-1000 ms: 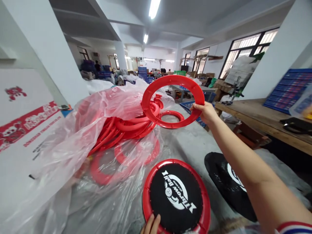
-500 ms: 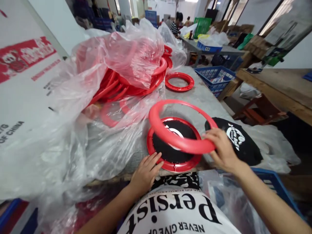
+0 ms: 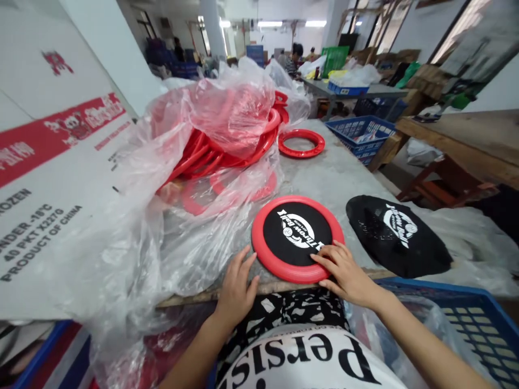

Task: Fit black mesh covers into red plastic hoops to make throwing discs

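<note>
A red ring with a black printed cloth disc (image 3: 297, 236) lies flat on the grey table, near its front edge. My right hand (image 3: 344, 271) rests on its near right rim, fingers spread flat. Next to the disc's left rim my left hand (image 3: 236, 285) lies flat on the table edge, fingers stretched out and just touching the ring. A heap of red rings (image 3: 219, 148) sits in a clear plastic bag behind. One loose red ring (image 3: 301, 143) lies farther back. Black printed cloth (image 3: 395, 233) lies to the right.
A large white carton (image 3: 44, 178) with red print stands at the left. A blue crate (image 3: 466, 319) sits below the table's front right, another blue basket (image 3: 360, 129) beyond the table. A wooden bench (image 3: 466, 146) is at the right. People work far back.
My right hand brought the red ring down from the air and set it onto the black disc. The ring now lies flat, and both hands rest at its near rim.
</note>
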A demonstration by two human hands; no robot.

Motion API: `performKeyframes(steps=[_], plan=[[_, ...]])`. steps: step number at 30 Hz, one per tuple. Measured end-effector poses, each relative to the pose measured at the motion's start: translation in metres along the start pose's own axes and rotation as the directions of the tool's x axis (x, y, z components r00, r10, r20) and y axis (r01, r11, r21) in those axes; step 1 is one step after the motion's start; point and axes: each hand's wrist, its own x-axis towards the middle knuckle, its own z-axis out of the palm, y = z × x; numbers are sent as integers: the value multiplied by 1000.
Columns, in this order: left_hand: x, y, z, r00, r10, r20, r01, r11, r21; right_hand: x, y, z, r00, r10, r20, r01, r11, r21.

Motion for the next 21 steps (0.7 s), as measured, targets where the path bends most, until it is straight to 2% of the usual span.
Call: performKeyframes(steps=[2,4,6,9,12,16,21], plan=[[17,-8,-3,986,75,149,-83,996,44,2,4,-4,1000,-2,9,2,1000,9],[34,-18,-3,942,173,288,-202,977,72,1,8,-5,1000,-15,6,14,1000,15],[48,-28,1,898,255,358,-301,950,78,-4,12,-4,1000,-5,-11,5,1000,12],[54,-42,12,873,355,335,-398,915,66,-17,15,6,990,106,-91,-106,994,-1],[50,-51,24,885,383,265,-414,908,67,-25,13,18,969,200,-143,-203,979,-6],[46,-54,32,895,389,218,-416,904,97,-24,9,25,962,228,-149,-234,972,-24],[49,-49,28,878,448,168,-470,874,125,-23,10,28,951,215,-220,-234,970,-62]])
